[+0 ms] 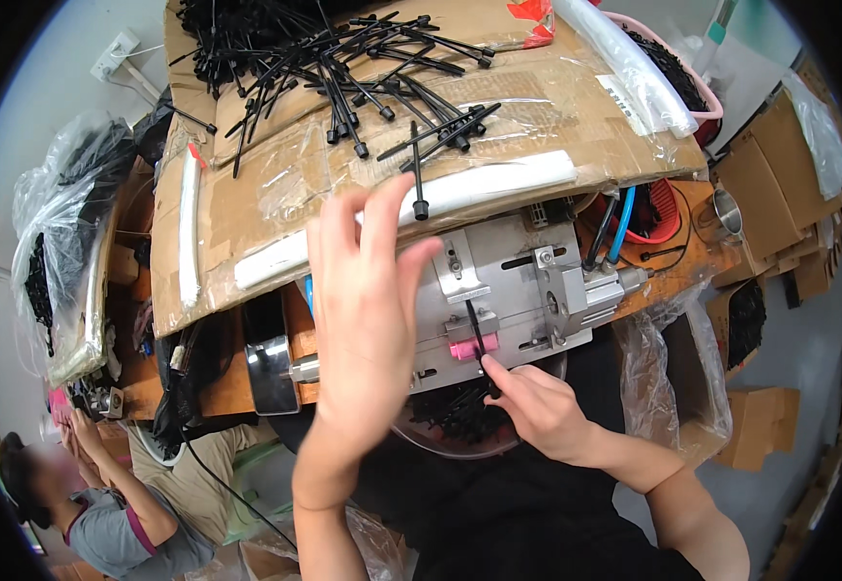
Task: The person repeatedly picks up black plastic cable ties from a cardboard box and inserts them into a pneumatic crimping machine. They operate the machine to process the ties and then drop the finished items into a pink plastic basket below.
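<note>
And here's the right hand [545,411], fingers pinched narrow on the near end of a slim black rod [476,326], which slants past the pink block [461,350] on the metal fixture [506,287]. To the left, the left hand [367,290] is raised, thumb and forefinger wide apart, just beside a loose black pin [420,198] at the cardboard's [556,108] near edge; can't tell whether they touch. Farther off, a heap of black pins [246,48] sprawls across that cardboard.

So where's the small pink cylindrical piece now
In the head view, the pink piece sits just right of centre on the grey metal fixture, crossed by the slim black rod in the right hand.
</note>
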`<action>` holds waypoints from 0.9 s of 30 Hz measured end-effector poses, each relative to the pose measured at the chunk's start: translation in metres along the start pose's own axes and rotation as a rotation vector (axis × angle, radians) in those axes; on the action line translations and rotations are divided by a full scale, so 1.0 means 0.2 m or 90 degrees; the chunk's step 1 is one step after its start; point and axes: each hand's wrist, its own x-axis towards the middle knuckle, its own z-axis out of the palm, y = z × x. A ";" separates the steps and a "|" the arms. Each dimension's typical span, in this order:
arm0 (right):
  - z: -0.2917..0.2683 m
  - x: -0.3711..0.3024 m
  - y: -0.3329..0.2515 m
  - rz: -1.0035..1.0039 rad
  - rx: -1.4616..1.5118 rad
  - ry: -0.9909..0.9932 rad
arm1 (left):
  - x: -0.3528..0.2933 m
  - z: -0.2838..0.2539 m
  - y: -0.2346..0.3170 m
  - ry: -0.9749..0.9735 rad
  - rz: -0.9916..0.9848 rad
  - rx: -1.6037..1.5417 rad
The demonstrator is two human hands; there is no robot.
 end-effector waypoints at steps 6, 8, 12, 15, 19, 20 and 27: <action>0.06 0.01 -0.01 0.007 -0.026 -0.020 | 0.09 -0.01 -0.10 -0.070 0.029 -0.035; 0.04 0.02 -0.02 0.013 -0.040 -0.032 | 0.09 -0.01 -0.12 -0.092 0.015 -0.062; -0.18 0.20 -0.06 -0.043 -0.110 -0.117 | 0.11 -0.01 -0.13 -0.119 0.045 -0.091; -0.34 0.62 0.02 -0.159 -0.288 0.061 | 0.12 -0.02 -0.15 -0.115 0.065 -0.061; -0.43 1.18 0.29 -0.113 -0.377 -0.035 | 0.16 -0.05 -0.18 -0.112 0.061 -0.059; -0.43 1.24 0.34 -0.055 -0.355 -0.179 | 0.16 -0.08 -0.22 -0.122 0.043 -0.052; -0.42 1.24 0.38 -0.111 -0.198 -0.132 | -0.10 -0.16 -0.26 0.016 -0.010 0.002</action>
